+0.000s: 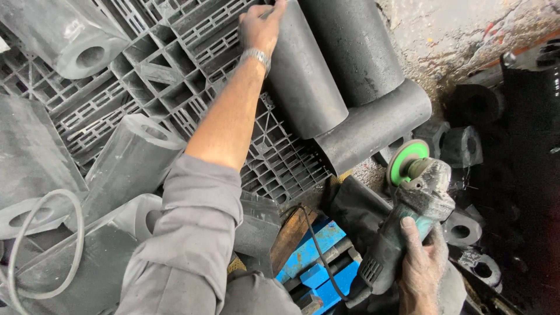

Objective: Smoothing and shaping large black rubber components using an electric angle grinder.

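Note:
My left hand (261, 26) reaches far forward and rests on the upper side of a long dark grey block with rounded edges (303, 81) lying on a grey plastic pallet (175, 64). A metal watch sits on that wrist. My right hand (423, 265) grips the body of a dusty angle grinder (408, 216) low at the right. Its green-backed disc (406, 160) points up, near the end of another dark block (373, 125). The grinder's black cable (318, 251) loops down to the left.
Several pale grey blocks with round holes lie at left, such as one (70, 41) at top left and one (134, 163) beside my sleeve. A blue frame (321, 256) and wooden piece (291, 236) sit below. Small dark holed pieces (464, 227) crowd the right. A rubber ring (46, 245) lies lower left.

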